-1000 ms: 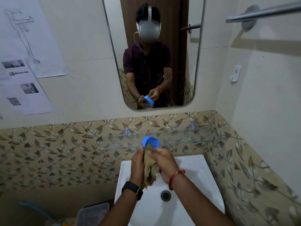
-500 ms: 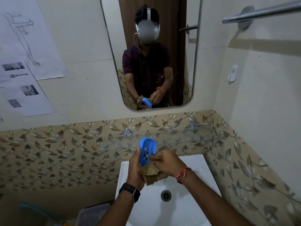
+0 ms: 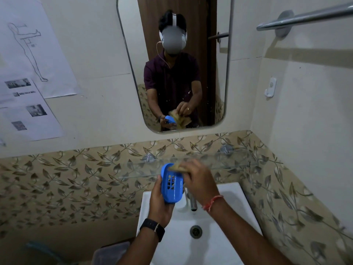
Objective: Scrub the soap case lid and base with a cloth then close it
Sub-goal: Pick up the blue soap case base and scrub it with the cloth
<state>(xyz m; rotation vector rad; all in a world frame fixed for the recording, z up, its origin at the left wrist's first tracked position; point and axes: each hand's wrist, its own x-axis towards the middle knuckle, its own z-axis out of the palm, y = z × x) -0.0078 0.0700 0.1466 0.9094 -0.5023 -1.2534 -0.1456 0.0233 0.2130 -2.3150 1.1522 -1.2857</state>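
My left hand (image 3: 159, 201) grips a blue soap case part (image 3: 172, 183) with slotted holes, held upright over the sink with its hollow side facing me. My right hand (image 3: 198, 180) clutches a tan cloth (image 3: 178, 167) and presses it against the upper end of the blue part. The cloth is mostly hidden behind my right fingers and is blurred. I cannot tell whether this piece is the lid or the base. No second case piece is in sight.
A white sink (image 3: 225, 232) with a drain (image 3: 196, 231) and a metal tap (image 3: 193, 202) sits below my hands. A glass shelf (image 3: 219, 161) runs along the leaf-patterned tiles. A mirror (image 3: 172, 64) hangs above. A towel bar (image 3: 305, 18) is upper right.
The blue piece has turned so its slotted inside faces me. My right hand has carried the cloth from below the piece up to its top end.
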